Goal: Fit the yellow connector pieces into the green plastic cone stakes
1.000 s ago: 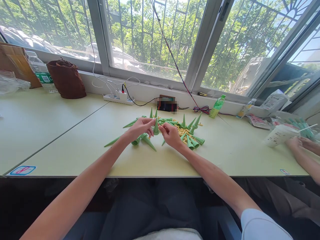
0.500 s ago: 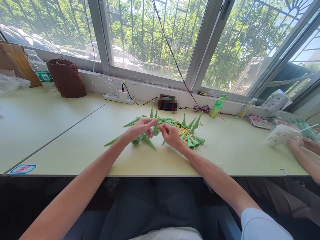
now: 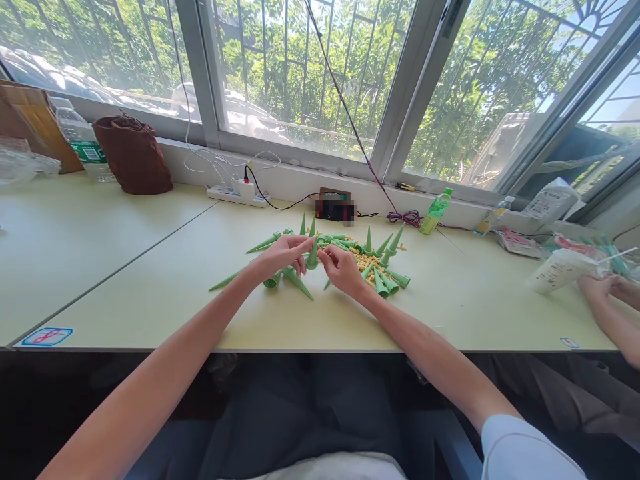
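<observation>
My left hand [image 3: 289, 253] grips a green plastic cone spike [image 3: 313, 256], its tip pointing up. Close against its right side, my right hand [image 3: 341, 265] is pinched; whatever sits in those fingertips is too small to make out. Around both hands lie several more green cone spikes [image 3: 389, 285], some upright and some on their sides. Small yellowish pieces [image 3: 367, 265] are heaped among them, just beyond and to the right of my right hand.
A power strip [image 3: 235, 195], a dark device [image 3: 335, 207] and a green bottle [image 3: 435, 212] line the windowsill side. A brown bag [image 3: 133, 155] stands at the left. At the far right, another person's hands [image 3: 600, 285] are beside a white cup [image 3: 561, 268].
My two hands and the green cone spike stay almost in place. At the right, the other person's hands have shifted slightly.
</observation>
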A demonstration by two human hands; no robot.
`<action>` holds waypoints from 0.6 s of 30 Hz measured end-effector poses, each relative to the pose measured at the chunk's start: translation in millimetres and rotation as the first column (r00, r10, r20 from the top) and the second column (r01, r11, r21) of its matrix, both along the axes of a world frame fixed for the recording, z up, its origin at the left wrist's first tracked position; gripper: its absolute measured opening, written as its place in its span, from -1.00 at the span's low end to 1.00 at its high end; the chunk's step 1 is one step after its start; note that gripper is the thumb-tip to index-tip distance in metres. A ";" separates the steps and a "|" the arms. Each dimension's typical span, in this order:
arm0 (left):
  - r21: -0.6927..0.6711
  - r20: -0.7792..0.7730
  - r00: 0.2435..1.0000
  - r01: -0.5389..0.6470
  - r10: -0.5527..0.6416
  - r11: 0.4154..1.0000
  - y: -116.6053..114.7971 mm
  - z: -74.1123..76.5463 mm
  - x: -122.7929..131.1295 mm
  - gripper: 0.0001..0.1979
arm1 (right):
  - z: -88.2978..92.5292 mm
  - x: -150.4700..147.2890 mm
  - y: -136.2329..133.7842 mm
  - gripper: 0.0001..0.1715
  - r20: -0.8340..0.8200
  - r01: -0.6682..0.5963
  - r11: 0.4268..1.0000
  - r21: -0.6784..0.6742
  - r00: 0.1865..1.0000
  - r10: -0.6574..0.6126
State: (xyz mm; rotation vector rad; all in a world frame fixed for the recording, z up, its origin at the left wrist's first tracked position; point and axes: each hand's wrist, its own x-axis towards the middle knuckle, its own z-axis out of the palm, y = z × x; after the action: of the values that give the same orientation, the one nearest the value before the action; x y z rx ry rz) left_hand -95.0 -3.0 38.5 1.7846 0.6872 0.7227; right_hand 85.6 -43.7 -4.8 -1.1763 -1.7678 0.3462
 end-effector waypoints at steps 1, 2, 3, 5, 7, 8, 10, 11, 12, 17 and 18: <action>0.001 0.001 1.000 0.000 0.000 1.000 -0.1 0.2 0.1 -0.50 | 0.1 0.1 0.0 -0.59 0.003 0.004 1.000 -0.001 1.000 -0.004; 0.002 0.002 1.000 0.001 -0.001 1.000 -0.3 0.4 0.3 -0.49 | 0.1 0.2 0.0 -0.59 0.005 0.006 1.000 -0.003 1.000 -0.006; 0.001 0.003 1.000 0.002 -0.002 1.000 -0.5 0.7 0.4 -0.49 | 0.1 0.4 0.0 -0.59 0.007 0.008 1.000 -0.005 1.000 -0.008; 0.002 0.001 1.000 0.003 -0.003 1.000 -1.0 1.1 0.5 -0.48 | 0.0 0.6 0.1 -0.59 0.011 0.011 1.000 -0.007 1.000 -0.011; 0.005 -0.001 1.000 0.001 -0.001 1.000 -1.2 1.1 0.5 -0.47 | -0.3 0.8 0.2 -0.59 0.015 0.013 1.000 -0.006 1.000 -0.013; 0.006 -0.002 1.000 0.000 0.000 1.000 -1.3 1.0 0.4 -0.46 | -0.4 0.8 0.2 -0.59 0.016 0.013 1.000 -0.007 1.000 -0.013; 0.009 -0.002 1.000 0.000 0.000 1.000 -1.3 1.0 0.4 -0.47 | -0.4 0.7 0.2 -0.59 0.014 0.010 1.000 -0.008 1.000 -0.010; 0.009 -0.003 1.000 0.000 0.000 1.000 -1.4 1.1 0.4 -0.47 | -0.4 0.6 0.1 -0.59 0.013 0.008 1.000 -0.009 1.000 -0.008; 0.009 -0.004 1.000 -0.001 0.001 1.000 -1.6 1.3 0.4 -0.47 | -0.4 0.6 0.0 -0.59 0.012 0.008 1.000 -0.010 1.000 -0.008; 0.006 -0.013 1.000 -0.013 0.013 1.000 -3.0 3.4 1.1 -0.46 | -0.3 0.7 -0.1 -0.59 0.021 0.011 1.000 -0.023 1.000 -0.011; 0.006 -0.014 1.000 -0.016 0.016 1.000 -3.3 3.7 1.3 -0.45 | -0.4 0.7 0.0 -0.59 0.024 0.012 1.000 -0.023 1.000 -0.012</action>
State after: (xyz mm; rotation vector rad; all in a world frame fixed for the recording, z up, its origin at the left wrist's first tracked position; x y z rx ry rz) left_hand -93.7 -6.3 42.2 1.7924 0.7099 0.7243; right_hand 86.3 -43.7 -5.2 -1.2117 -1.7805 0.3482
